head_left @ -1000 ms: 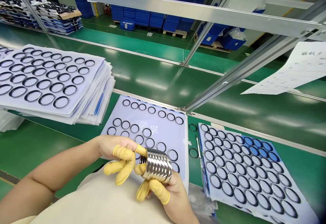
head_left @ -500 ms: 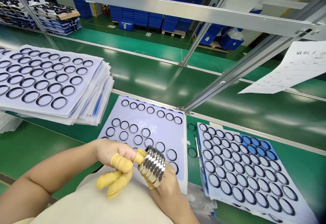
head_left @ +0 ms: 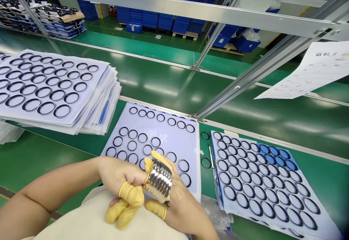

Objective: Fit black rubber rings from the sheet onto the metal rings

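Both my hands hold a short stack of shiny metal rings (head_left: 159, 180) over a white sheet of black rings (head_left: 152, 131). My left hand (head_left: 120, 176) grips the stack's left end, with yellow finger cots on its fingers. My right hand (head_left: 177, 205) wraps around the stack from below and beyond it, its yellow-capped thumb and finger pressing on the metal. The stack hides part of the sheet and several of its black rings.
A tall pile of ring sheets (head_left: 54, 94) lies on the green bench at left, and another ring sheet (head_left: 261, 185) lies at right. Loose black rings (head_left: 206, 163) and a thin metal tool (head_left: 210, 156) lie between the sheets. Aluminium rails (head_left: 245, 83) cross above the bench.
The metal ring stack has shifted left and down, and my right hand's fingers now reach around it from the far side. My left fingers have curled closer to my palm.
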Available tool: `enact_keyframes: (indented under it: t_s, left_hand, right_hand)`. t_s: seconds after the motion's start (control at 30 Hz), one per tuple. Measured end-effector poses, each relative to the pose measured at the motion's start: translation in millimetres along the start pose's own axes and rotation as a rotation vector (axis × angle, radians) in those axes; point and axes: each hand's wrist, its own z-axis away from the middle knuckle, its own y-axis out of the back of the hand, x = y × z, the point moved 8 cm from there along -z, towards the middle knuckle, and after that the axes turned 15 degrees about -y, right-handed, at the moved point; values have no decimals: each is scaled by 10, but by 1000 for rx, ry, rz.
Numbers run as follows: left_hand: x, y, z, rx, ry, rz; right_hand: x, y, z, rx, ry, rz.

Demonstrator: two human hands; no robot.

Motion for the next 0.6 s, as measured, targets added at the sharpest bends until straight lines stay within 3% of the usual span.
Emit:
enact_keyframes:
  t_s: [0.17,0.37,0.6]
  left_hand:
    - [-40,2,17,39,-60,114]
    - [-125,33,-25,80,-106,109]
    - [111,134,-63,284,-261,-125]
  right_hand:
    - [127,-105,13,-143,-73,-250]
    - [331,-117,86,-148,-145,-791]
    - [386,-158,184,-95,-225,-807]
